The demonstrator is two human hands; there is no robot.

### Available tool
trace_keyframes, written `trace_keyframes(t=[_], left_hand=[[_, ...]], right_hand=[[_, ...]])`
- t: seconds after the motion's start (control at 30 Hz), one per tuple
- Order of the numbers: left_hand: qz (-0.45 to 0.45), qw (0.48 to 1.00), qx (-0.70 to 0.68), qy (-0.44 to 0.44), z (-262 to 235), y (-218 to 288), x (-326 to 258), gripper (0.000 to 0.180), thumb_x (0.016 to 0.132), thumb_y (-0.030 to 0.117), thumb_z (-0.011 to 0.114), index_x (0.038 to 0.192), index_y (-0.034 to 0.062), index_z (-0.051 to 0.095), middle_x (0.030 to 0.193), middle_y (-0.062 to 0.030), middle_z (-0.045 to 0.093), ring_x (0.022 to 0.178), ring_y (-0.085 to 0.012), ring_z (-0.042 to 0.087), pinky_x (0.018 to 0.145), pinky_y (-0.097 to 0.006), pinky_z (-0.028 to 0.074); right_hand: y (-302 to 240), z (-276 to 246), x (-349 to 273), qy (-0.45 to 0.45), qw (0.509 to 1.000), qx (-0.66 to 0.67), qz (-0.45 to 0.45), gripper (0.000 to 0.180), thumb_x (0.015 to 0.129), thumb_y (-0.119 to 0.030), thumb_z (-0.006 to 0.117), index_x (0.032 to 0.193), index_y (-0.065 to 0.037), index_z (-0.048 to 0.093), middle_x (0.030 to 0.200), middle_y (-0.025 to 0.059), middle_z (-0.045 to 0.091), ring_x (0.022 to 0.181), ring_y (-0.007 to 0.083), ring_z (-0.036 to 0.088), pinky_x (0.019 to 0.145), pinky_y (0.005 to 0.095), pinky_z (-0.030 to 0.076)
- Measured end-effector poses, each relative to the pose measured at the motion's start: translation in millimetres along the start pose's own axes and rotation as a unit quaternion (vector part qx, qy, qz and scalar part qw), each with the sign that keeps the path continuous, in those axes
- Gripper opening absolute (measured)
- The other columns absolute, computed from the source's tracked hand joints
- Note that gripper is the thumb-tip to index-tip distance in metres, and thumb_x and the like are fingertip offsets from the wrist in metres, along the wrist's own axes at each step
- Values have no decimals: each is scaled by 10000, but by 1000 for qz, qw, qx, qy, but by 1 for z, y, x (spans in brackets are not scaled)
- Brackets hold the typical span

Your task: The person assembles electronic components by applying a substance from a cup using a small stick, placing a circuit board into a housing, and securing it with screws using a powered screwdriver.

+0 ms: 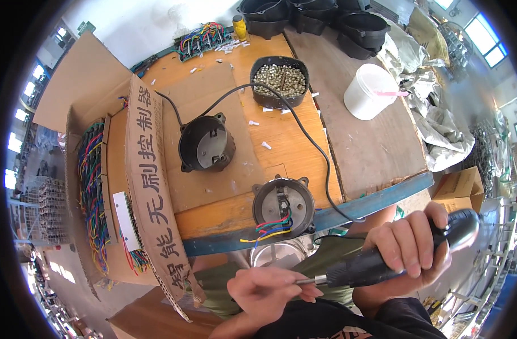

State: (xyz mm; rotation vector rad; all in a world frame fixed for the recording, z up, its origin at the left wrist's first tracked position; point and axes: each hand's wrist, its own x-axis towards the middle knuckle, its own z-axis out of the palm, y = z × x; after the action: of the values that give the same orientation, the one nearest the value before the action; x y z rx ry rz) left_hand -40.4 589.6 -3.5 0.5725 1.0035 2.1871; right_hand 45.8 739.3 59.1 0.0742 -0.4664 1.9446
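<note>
My right hand [408, 246] is wrapped around a black corded electric screwdriver [357, 268], which lies nearly level in front of my body and points left. At its front, my left hand [269, 294] is closed with thumb and fingers pinching the metal bit [312, 280]. Whether a screw is also between those fingers is hidden. Beyond the hands, at the table's near edge, sits a round black housing [258, 210] with red, green, blue and yellow wires [272, 229] hanging out over the front. A second black housing [224, 151], without wires, stands farther back on a cardboard sheet.
An open carton [151, 192] of wired boards stands at left. Behind are a black bin of small metal parts [278, 79], a white bucket [363, 93], a wire bundle [202, 42] and stacked black housings [363, 34]. The black cord [320, 150] arches across the table.
</note>
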Motion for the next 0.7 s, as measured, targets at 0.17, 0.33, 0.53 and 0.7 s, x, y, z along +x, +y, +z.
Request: trace_keyframes(t=[0.17,0.33,0.53,0.7], left_hand=[[114,980,119,-113,-6,2,15,224,878,35,705,1021,-18,541,765,-254,682,574,-321,691,470,-395,583],[-76,993,85,25,-6,-2,2,476,816,48,774,1189,-25,487,863,-229,706,717,-281,716,605,-381,600],[209,871,426,129,-37,-21,-3,1032,592,357,954,1345,14,336,1002,-79,501,861,-188,516,753,-282,426],[160,865,471,65,-45,-43,22,1266,536,423,963,1421,-35,183,1349,-188,353,1221,-299,420,1012,-420,388]], right_hand=[[2,-2,-1,87,993,72,38,276,969,-222,555,1176,-55,483,760,-23,515,630,72,511,616,271,425],[5,-8,11,57,998,-1,15,252,953,-210,558,1158,-80,490,751,-32,496,606,68,471,596,259,398],[18,-15,38,-11,975,-220,-24,248,915,-169,526,1136,-71,473,708,0,445,590,121,448,594,308,401],[36,-18,36,-52,934,-346,78,331,776,-23,647,1074,-10,503,695,82,566,577,172,537,581,334,473]])
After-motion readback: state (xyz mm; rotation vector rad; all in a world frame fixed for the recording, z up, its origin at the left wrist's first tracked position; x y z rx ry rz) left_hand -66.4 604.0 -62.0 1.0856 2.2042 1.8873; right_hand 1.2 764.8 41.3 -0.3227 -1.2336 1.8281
